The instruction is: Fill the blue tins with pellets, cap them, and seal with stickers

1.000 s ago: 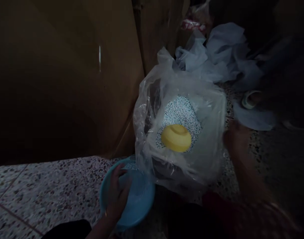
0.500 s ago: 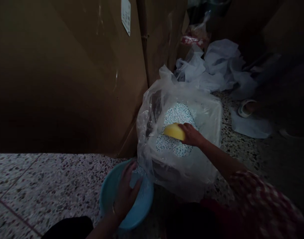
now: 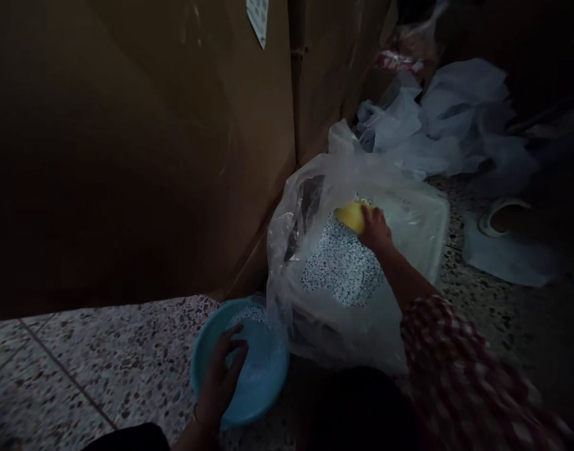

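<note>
In the head view, my right hand (image 3: pixel 375 229) grips a yellow scoop-like bowl (image 3: pixel 351 216) at the far side of a heap of small pale beads (image 3: pixel 343 266). The beads lie in a clear plastic bag (image 3: pixel 310 316), spread open over a pale, box-shaped container. Over the left part of a blue basin (image 3: pixel 263 391) is my left hand (image 3: pixel 224 369), its fingers apart and nothing in them. Some pale beads lie in the basin near its far rim. The inside of the yellow bowl is hidden.
Large cardboard boxes (image 3: pixel 141 156) stand at the left and behind the bag. Crumpled white plastic (image 3: pixel 451 125) lies beyond it. To the right, a roll of tape (image 3: pixel 489 219) rests on a plastic sheet (image 3: pixel 507 257) on the speckled floor (image 3: pixel 141 357).
My right hand has moved the yellow bowl from the middle of the bead heap to its far side. My left hand has shifted toward the basin's left side. The view has moved slightly.
</note>
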The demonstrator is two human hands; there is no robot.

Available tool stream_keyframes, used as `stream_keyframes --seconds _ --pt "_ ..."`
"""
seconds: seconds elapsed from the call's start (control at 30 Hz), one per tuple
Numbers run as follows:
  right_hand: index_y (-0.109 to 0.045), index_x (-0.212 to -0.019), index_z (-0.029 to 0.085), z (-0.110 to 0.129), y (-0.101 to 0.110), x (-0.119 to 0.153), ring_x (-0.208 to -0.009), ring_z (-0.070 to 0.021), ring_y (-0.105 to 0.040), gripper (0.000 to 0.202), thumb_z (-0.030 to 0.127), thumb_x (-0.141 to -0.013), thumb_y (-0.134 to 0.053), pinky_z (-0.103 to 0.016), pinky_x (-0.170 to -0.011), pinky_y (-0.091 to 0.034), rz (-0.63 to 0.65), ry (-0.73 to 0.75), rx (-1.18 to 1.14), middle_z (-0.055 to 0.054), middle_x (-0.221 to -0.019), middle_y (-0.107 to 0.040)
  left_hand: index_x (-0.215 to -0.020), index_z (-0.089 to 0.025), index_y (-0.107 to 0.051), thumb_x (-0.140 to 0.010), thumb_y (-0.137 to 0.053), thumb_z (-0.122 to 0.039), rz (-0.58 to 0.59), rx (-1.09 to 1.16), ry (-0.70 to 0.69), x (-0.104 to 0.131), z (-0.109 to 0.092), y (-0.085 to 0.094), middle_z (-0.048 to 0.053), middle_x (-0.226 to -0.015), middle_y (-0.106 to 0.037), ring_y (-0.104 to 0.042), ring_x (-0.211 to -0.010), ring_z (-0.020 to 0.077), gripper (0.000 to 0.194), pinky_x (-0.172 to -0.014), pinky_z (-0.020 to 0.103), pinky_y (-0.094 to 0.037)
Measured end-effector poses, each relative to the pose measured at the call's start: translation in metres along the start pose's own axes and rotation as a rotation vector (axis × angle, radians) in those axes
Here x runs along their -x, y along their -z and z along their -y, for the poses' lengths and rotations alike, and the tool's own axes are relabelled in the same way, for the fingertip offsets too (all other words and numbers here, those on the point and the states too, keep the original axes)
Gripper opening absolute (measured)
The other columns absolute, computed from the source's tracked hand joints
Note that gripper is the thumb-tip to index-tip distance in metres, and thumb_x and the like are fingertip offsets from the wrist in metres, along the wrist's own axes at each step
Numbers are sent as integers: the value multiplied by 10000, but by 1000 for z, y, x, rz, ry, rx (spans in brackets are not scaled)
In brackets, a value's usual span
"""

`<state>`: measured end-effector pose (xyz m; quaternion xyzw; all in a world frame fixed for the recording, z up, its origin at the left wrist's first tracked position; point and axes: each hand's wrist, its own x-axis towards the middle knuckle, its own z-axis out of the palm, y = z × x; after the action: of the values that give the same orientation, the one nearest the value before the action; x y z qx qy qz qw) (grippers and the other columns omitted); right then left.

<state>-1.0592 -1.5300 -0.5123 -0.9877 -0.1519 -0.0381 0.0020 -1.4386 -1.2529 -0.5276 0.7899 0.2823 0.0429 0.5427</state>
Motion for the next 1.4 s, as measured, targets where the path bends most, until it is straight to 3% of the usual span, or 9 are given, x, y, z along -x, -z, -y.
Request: stream_keyframes --seconds 0.17,0.4,0.53,0.63,0.8,0.93,1.1,1.3,1.4 --pt "-273 -1374 201 -11 5 52 -1001 -298 -524 838 265 -619 -630 -397 -800 -447 146 -143 -229 -163 -1230 -428 -1061 -199 -576 -691 -579 -572 38 89 141 12 15 14 97 -1098 -646 -633 -942 241 526 -790 334 -519" --pt "-496 -1097 232 -10 -31 109 -704 -179 -540 548 286 -562 -601 -301 -599 -474 310 -461 -1005 13 -779 -564 -1066 -173 -582 -643 -578 -637 85 137 264 27 17 14 112 -1046 -666 -649 -879 235 627 -784 339 -518" --pt "-529 -851 235 7 -47 123 -504 -120 -470 296 273 -561 -578 -238 -434 -421 396 -722 -1506 57 -557 -481 -1055 -173 -584 -675 -566 -605 132 109 214 26 17 7 111 -1036 -667 -651 -855 220 576 -759 330 -522" --pt "-512 -750 224 10 -53 128 -429 -104 -436 174 288 -591 -545 -215 -354 -373 432 -798 -1646 56 -487 -449 -1029 -184 -603 -688 -564 -581 164 42 122 21 18 10 99 -1004 -679 -653 -832 215 524 -745 329 -526" --pt "-542 -863 212 -3 -49 134 -568 -148 -562 255 238 -610 -534 -270 -428 -485 270 -878 -1905 4 -691 -605 -988 -202 -631 -691 -567 -559 170 -110 2 11 32 33 83 -1017 -686 -650 -874 222 468 -769 331 -526" --pt "-513 -1072 220 -4 -29 142 -814 -223 -608 468 235 -604 -516 -396 -586 -550 117 -783 -1999 -55 -981 -639 -972 -208 -643 -678 -575 -547 206 -155 -18 3 44 54 77 -999 -694 -656 -832 223 454 -765 343 -525" --pt "-344 -1310 196 11 16 172 -1065 -275 -539 647 336 -683 -425 -488 -749 -523 69 -545 -1795 -107 -1238 -536 -933 -239 -659 -648 -614 -521 219 -105 -34 -7 50 72 58 -978 -699 -649 -855 229 403 -798 345 -508" --pt "-267 -1381 224 55 84 233 -1040 -312 -549 692 401 -721 -373 -543 -725 -506 73 -429 -1561 -116 -1169 -583 -905 -222 -664 -609 -640 -521 301 15 43 -10 50 71 62 -977 -689 -626 -901 240 421 -847 367 -482" --pt "-280 -1387 209 86 107 266 -995 -317 -570 677 397 -741 -358 -545 -746 -494 135 -431 -1503 -127 -1121 -608 -1002 -179 -625 -637 -624 -546 368 224 225 -5 46 64 98 -1039 -655 -612 -922 239 518 -834 372 -481"
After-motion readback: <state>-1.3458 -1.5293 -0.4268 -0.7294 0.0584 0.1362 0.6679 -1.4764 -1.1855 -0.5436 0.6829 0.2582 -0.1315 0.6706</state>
